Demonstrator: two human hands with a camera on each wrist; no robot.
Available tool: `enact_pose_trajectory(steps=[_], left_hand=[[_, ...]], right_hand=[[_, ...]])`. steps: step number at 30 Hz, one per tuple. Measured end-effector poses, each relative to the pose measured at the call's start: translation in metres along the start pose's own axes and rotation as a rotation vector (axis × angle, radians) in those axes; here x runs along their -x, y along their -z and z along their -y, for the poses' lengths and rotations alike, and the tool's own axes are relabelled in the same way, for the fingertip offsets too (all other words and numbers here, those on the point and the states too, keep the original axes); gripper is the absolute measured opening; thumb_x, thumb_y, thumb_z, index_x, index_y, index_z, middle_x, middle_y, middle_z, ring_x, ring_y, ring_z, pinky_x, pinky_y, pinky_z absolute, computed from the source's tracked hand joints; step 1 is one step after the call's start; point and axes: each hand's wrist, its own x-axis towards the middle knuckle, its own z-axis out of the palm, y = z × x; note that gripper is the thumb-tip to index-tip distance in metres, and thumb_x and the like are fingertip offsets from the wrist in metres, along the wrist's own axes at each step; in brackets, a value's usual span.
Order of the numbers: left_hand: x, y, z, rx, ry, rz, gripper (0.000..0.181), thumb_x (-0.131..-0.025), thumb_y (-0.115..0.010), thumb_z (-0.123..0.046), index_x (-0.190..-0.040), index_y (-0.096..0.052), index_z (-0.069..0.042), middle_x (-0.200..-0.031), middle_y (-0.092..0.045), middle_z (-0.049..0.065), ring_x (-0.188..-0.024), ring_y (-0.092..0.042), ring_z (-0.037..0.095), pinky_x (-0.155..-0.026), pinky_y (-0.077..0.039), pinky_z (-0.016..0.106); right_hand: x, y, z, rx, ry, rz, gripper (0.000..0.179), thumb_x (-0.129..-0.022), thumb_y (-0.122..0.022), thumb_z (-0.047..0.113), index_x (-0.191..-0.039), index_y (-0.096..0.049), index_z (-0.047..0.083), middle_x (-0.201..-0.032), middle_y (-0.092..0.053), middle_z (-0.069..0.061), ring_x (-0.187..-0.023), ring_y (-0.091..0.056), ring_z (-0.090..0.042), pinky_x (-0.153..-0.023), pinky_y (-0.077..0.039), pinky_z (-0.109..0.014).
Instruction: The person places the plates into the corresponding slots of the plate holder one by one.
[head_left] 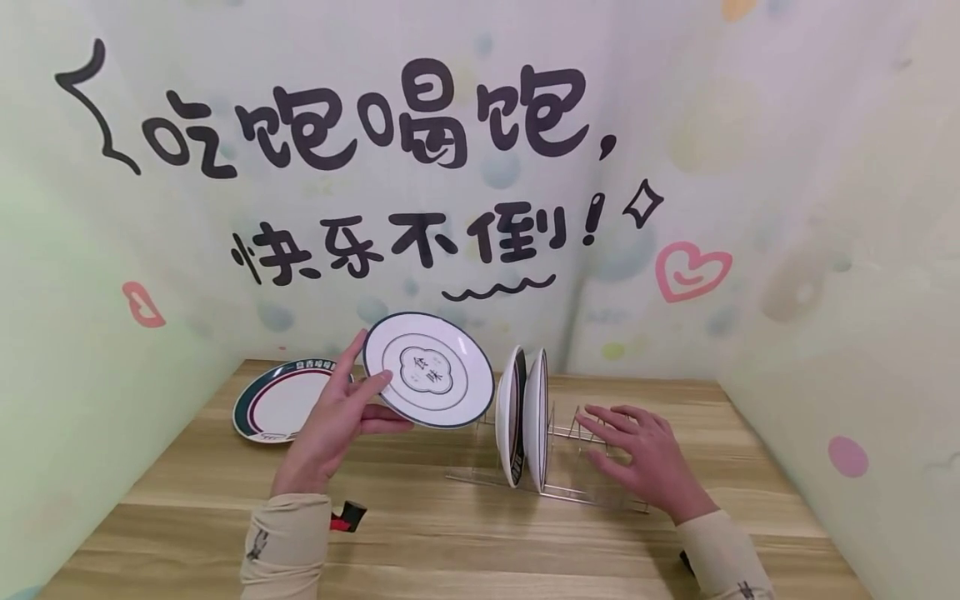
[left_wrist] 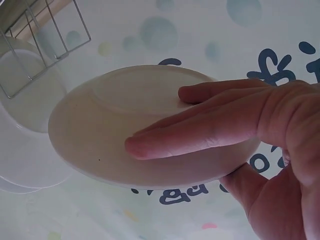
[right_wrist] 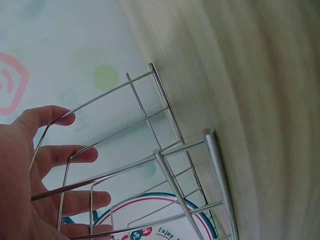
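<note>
My left hand (head_left: 333, 425) grips a white plate (head_left: 450, 392) with a dark rim line and a flower-shaped emblem with lettering. The thumb lies on its front near the edge; the fingers are spread against its pale back, as the left wrist view shows. Right of that plate, a wire dish rack (head_left: 592, 502) holds two plates on edge, a left one (head_left: 507, 417) and a right one (head_left: 536, 417). At the rack's right part, my right hand (head_left: 637, 454) has its fingers spread, touching the wire loops (right_wrist: 105, 92).
A white plate with a green rim (head_left: 251, 408) lies flat on the wooden table (head_left: 420, 542), left of my left hand. A small black and red object (head_left: 348, 517) shows beside the left sleeve. Printed walls (head_left: 825, 333) stand behind and at both sides.
</note>
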Motion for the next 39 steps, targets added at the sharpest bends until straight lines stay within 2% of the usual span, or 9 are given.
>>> enact_pose_trajectory(steps=[9, 22, 29, 35, 39], left_hand=[[0.0, -0.008, -0.004, -0.042, -0.048, 0.007, 0.077, -0.107, -0.059, -0.025, -0.166, -0.012, -0.039, -0.118, -0.064, 0.031, -0.087, -0.076, 0.04, -0.079, -0.061, 0.054], [-0.004, -0.018, -0.001, -0.034, -0.066, 0.032, 0.078, -0.107, -0.06, -0.022, -0.166, -0.013, -0.039, -0.127, -0.06, 0.035, -0.086, -0.075, 0.042, -0.078, -0.061, 0.056], [-0.003, -0.027, -0.001, -0.053, -0.053, 0.023, 0.075, -0.106, -0.061, -0.021, -0.163, -0.02, -0.048, -0.129, -0.059, 0.033, -0.086, -0.075, 0.043, -0.079, -0.06, 0.059], [0.0, -0.035, 0.0, -0.09, -0.064, 0.018, 0.076, -0.106, -0.062, -0.018, -0.161, -0.022, -0.053, -0.129, -0.056, 0.032, -0.085, -0.074, 0.044, -0.079, -0.059, 0.063], [0.0, -0.041, 0.001, -0.132, -0.085, 0.011, 0.076, -0.105, -0.063, -0.017, -0.159, -0.024, -0.055, -0.131, -0.055, 0.031, -0.085, -0.074, 0.044, -0.076, -0.06, 0.061]], right_hand=[[-0.001, 0.002, 0.0, 0.002, -0.009, 0.009, 0.053, -0.091, -0.075, 0.037, -0.142, -0.066, 0.028, -0.141, -0.064, 0.0, -0.125, -0.057, -0.037, -0.098, -0.038, -0.068], [0.0, 0.001, -0.002, 0.011, -0.015, 0.011, 0.053, -0.091, -0.075, 0.038, -0.143, -0.065, 0.029, -0.142, -0.064, 0.001, -0.125, -0.056, -0.035, -0.099, -0.038, -0.068], [0.0, 0.0, -0.001, 0.005, -0.01, 0.007, 0.054, -0.09, -0.077, 0.036, -0.142, -0.066, 0.028, -0.141, -0.065, 0.0, -0.125, -0.056, -0.035, -0.098, -0.039, -0.068], [0.0, -0.002, 0.0, 0.004, 0.001, -0.001, 0.057, -0.087, -0.081, 0.033, -0.141, -0.067, 0.027, -0.14, -0.065, 0.001, -0.124, -0.057, -0.035, -0.097, -0.039, -0.067], [0.0, -0.002, 0.0, 0.004, 0.002, -0.005, 0.056, -0.087, -0.081, 0.032, -0.141, -0.067, 0.027, -0.14, -0.065, 0.001, -0.124, -0.057, -0.035, -0.097, -0.039, -0.068]])
